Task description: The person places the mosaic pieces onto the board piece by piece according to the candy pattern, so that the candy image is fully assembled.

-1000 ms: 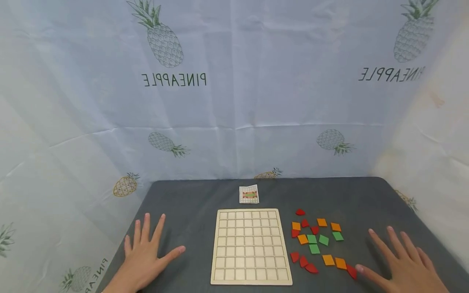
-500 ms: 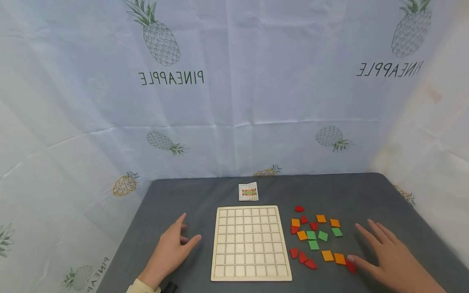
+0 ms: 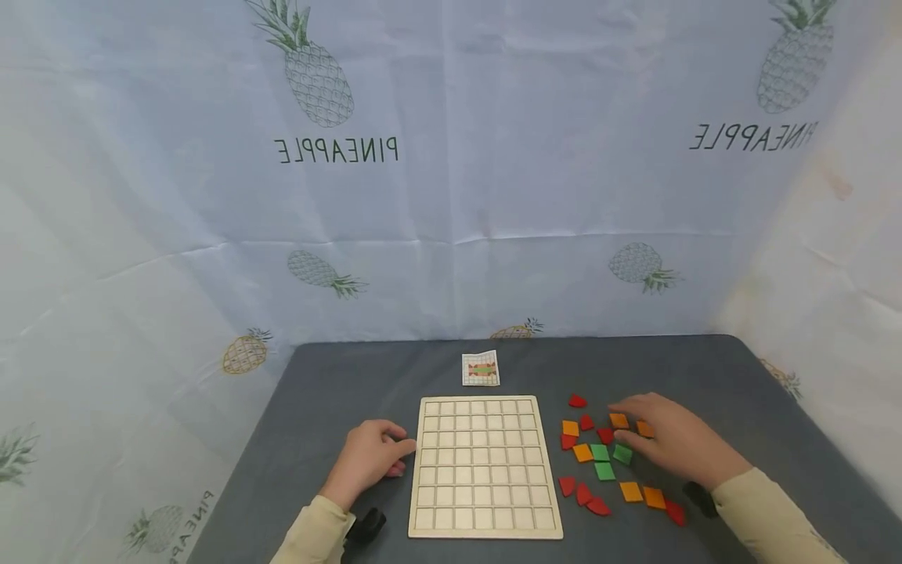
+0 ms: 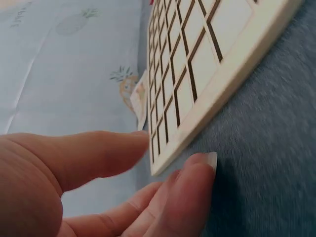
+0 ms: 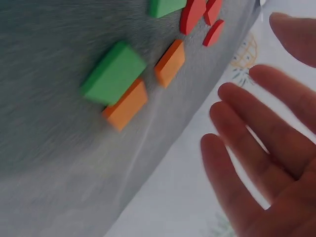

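A pale wooden board [image 3: 486, 470] with a grid of square recesses lies on the dark table. Right at its left edge is my left hand [image 3: 369, 460], its thumb and fingers apart with nothing between them, as the left wrist view shows. My right hand [image 3: 680, 439] reaches over the scattered tiles, fingers extended and holding nothing. Its fingertips are over an orange square tile [image 3: 618, 421] and near a green tile [image 3: 623, 454]. A second orange tile [image 3: 644, 428] is partly covered by the hand. In the right wrist view a green tile [image 5: 113, 74] overlaps an orange one [image 5: 127, 106].
Behind the board lies a small card [image 3: 481, 368] printed with a coloured grid pattern. Red quarter-round pieces [image 3: 598, 507], orange squares [image 3: 630, 492] and green tiles [image 3: 604, 471] are spread right of the board. A pineapple-print cloth [image 3: 528, 196] hangs behind the table.
My left hand has moved right from the table's left side to the board's edge, its spread fingers drawing in. My right hand has moved left and forward over the tiles.
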The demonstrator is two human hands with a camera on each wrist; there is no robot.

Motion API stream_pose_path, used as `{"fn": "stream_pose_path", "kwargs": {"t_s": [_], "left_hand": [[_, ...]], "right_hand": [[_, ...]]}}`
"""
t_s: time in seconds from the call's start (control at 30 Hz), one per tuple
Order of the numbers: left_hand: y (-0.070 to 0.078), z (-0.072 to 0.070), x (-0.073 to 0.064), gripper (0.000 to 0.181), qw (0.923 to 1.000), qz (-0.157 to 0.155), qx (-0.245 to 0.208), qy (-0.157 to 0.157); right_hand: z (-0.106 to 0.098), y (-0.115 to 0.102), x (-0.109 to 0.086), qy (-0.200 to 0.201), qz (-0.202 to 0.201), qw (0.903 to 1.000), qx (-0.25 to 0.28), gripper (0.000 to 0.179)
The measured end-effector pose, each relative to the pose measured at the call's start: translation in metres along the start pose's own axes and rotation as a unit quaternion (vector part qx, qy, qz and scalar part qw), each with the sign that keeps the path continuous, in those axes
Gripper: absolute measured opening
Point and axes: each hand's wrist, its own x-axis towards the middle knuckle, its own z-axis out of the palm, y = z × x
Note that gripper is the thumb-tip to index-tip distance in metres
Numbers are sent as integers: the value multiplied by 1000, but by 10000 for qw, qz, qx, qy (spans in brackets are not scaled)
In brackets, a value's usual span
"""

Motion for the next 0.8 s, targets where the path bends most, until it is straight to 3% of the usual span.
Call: {"fn": "stream_pose_path", "kwargs": {"t_s": [0.17, 0.47, 0.8], "left_hand": [[4, 9, 3, 24, 9998, -172, 16, 31], [5, 22, 8, 14, 9995, -241, 97, 194], [5, 19, 1, 23, 9994, -240, 123, -226]], "right_hand": [[7, -4, 27, -119, -229, 9997, 52, 31], [18, -2, 49, -501, -206, 9984, 140, 24], [23, 6, 56, -674, -282, 9973, 84, 23]]}}
